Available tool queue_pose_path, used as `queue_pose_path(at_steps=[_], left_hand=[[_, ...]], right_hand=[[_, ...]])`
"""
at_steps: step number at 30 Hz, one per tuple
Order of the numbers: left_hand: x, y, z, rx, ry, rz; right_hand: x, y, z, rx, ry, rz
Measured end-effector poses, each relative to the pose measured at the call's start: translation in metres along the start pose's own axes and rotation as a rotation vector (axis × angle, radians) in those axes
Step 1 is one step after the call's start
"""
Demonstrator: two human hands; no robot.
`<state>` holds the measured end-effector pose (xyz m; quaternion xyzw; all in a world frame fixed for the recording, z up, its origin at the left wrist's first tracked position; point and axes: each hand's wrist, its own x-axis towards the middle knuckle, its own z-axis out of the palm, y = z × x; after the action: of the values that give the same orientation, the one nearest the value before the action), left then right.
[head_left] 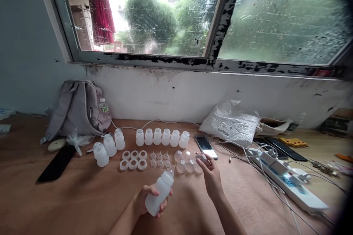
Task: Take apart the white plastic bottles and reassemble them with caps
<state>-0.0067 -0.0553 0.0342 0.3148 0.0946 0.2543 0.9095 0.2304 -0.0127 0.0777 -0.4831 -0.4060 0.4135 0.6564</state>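
My left hand [150, 196] is wrapped round a frosted white baby bottle [159, 194], which tilts to the right. A collar and a clear nipple top the bottle. Over the right end of two rows of clear dome caps [181, 166], my right hand [210, 170] pinches one clear cap [201, 157] between thumb and fingers. Beyond my left hand lie two rows of white collar rings [133, 163], and beside them two rows of small clear nipples [159, 163]. Several open bottle bodies [157, 137] stand in a line behind these parts.
Three topped bottles [109, 145] stand at the left, near a black phone-like slab [56, 165] and a grey backpack [75, 108]. At the right are a lit phone [207, 148], a silvery bag [234, 122] and a power strip [303, 194] with tangled cables. A wall and window rise behind.
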Motion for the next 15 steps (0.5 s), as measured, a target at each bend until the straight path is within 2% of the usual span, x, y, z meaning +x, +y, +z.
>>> queue_pose_path(at_steps=[5,7,15], left_hand=[[0.002,0.001,0.003,0.021,0.132,0.110],[0.003,0.001,0.003,0.029,0.171,0.143],[0.006,0.003,0.007,0.055,0.338,0.243]], right_hand=[[-0.012,0.014,-0.043,-0.627,0.104,-0.105],[-0.014,0.021,-0.054,-0.774,0.095,-0.140],[-0.013,0.039,-0.063,-0.807,-0.072,-0.036]])
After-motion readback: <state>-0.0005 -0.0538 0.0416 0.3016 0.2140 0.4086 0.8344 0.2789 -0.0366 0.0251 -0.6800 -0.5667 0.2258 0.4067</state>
